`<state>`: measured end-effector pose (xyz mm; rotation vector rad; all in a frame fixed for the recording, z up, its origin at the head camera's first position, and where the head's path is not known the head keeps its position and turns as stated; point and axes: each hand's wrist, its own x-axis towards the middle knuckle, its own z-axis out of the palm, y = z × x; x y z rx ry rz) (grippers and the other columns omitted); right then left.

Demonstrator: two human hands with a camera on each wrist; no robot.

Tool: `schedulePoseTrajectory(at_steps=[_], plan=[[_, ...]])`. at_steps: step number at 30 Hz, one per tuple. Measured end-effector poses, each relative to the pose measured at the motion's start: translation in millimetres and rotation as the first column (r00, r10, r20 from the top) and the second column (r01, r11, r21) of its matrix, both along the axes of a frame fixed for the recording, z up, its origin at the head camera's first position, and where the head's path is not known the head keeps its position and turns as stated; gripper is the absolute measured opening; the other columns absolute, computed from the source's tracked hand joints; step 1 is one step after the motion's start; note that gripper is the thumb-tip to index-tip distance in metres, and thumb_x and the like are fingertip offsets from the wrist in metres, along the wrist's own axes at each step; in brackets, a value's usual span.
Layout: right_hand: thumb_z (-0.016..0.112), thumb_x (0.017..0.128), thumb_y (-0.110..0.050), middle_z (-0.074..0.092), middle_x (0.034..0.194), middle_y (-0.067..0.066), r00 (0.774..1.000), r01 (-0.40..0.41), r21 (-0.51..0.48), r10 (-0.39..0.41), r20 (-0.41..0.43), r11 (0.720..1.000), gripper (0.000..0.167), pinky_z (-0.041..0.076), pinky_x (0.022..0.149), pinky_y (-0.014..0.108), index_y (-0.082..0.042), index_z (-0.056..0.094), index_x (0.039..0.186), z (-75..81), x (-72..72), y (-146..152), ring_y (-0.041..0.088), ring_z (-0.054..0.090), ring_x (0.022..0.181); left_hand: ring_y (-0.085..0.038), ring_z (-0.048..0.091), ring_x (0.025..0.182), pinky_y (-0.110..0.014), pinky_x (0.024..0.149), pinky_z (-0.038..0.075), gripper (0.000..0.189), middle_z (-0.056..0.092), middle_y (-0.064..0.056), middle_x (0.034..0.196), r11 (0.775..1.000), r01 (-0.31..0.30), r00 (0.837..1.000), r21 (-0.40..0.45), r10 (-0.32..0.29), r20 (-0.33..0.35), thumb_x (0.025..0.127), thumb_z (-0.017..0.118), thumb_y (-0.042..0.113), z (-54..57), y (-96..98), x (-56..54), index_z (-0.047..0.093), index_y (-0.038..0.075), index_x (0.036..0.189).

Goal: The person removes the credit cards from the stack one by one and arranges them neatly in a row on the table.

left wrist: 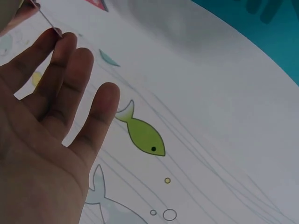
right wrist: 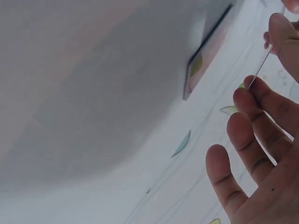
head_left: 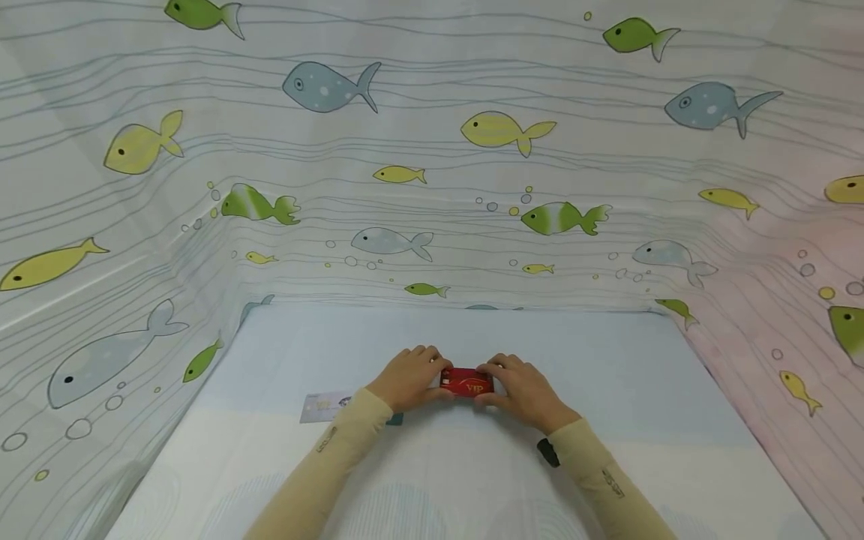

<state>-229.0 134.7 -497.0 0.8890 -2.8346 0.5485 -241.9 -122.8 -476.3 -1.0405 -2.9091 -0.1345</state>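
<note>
A red card marked "VIP" point(head_left: 466, 384) is held up by both hands over the middle of the pale cloth. My left hand point(head_left: 413, 377) pinches its left end between thumb and fingers. At the opposite end, my right hand point(head_left: 525, 390) pinches it likewise. The left wrist view shows the card as a thin edge point(left wrist: 49, 24) at the fingertips, with the other fingers of the left hand point(left wrist: 42, 154) spread. In the right wrist view the card's edge point(right wrist: 262, 67) lies between thumb and fingers of the right hand point(right wrist: 266, 200).
On the cloth point(head_left: 472, 480), left of the hands, lies a pale printed card point(head_left: 321, 407). A dark teal item point(head_left: 394, 419) shows partly from behind the left sleeve point(head_left: 337, 450). Fish-printed curtains point(head_left: 432, 210) surround the surface at the back and sides.
</note>
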Motion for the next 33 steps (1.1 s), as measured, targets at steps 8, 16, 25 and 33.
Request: schedulePoseTrajectory(at_steps=[8,16,25,33], plan=[[0.079,0.083,-0.052,0.065,0.117,-0.004,0.997,-0.017,0.028,0.020,-0.076,0.999,0.055,0.053,0.085,0.041,-0.019,0.070,0.127,8.2,8.8,-9,0.017,0.060,0.104,-0.019,0.057,0.104,-0.036,0.083,0.050,0.051,0.064,0.000,0.115,0.998,0.038,0.997,0.048,-0.034,-0.068,0.089,0.071,0.056,7.5,-15.4,11.0,0.068,0.020,0.126],[0.080,0.081,-0.055,0.066,0.113,-0.004,0.994,-0.058,0.035,0.060,-0.088,0.998,0.057,0.052,0.080,0.039,-0.018,0.071,0.124,8.7,18.0,-21,0.014,0.059,0.097,-0.019,0.058,0.102,-0.035,0.081,0.050,0.050,0.065,0.000,0.112,0.996,0.057,0.994,0.067,-0.050,-0.093,0.087,0.076,0.052,5.5,-28.9,26.2,0.069,0.018,0.123],[0.079,0.080,-0.058,0.068,0.115,-0.005,0.993,-0.097,0.031,0.098,-0.064,0.995,0.056,0.052,0.088,0.047,-0.018,0.072,0.120,-0.4,21.3,-29,0.017,0.060,0.108,-0.021,0.058,0.100,-0.038,0.082,0.050,0.049,0.065,-0.001,0.110,0.995,0.065,0.995,0.079,-0.058,-0.085,0.086,0.077,0.050,-3.2,-38.3,35.3,0.070,0.016,0.121],[0.081,0.079,-0.057,0.066,0.117,-0.002,0.997,-0.078,0.042,0.079,-0.013,0.996,0.059,0.054,0.089,0.043,-0.018,0.071,0.122,-4.6,22.1,-39,0.019,0.061,0.108,-0.020,0.056,0.098,-0.037,0.081,0.051,0.052,0.064,-0.002,0.110,0.995,0.061,0.996,0.084,-0.054,-0.075,0.087,0.076,0.051,-12.3,-45.4,37.0,0.069,0.014,0.123]])
